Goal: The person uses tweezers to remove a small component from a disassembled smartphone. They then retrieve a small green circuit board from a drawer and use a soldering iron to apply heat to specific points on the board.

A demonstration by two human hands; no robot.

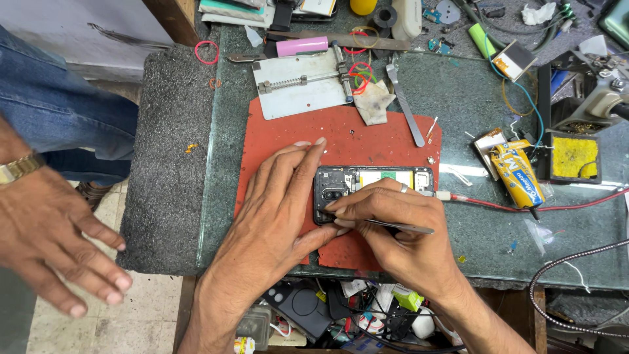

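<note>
Phone (377,187) back-open on red mat (275,141). Left hand (275,210) flat, grip empty, pins phone edge. Right hand (400,226) grip pinched on tweezers (400,227) near camera end. Advice: keep phone pinned, tips shallow, wrist braced on worktop (472,105).

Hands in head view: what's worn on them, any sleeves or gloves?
Both hands are bare, no gloves, and no sleeves reach the forearms in view. The right hand wears a silver ring on one finger. The left hand wears nothing visible.

opened phone (373,183), flat, on red mat (275,131)
</note>
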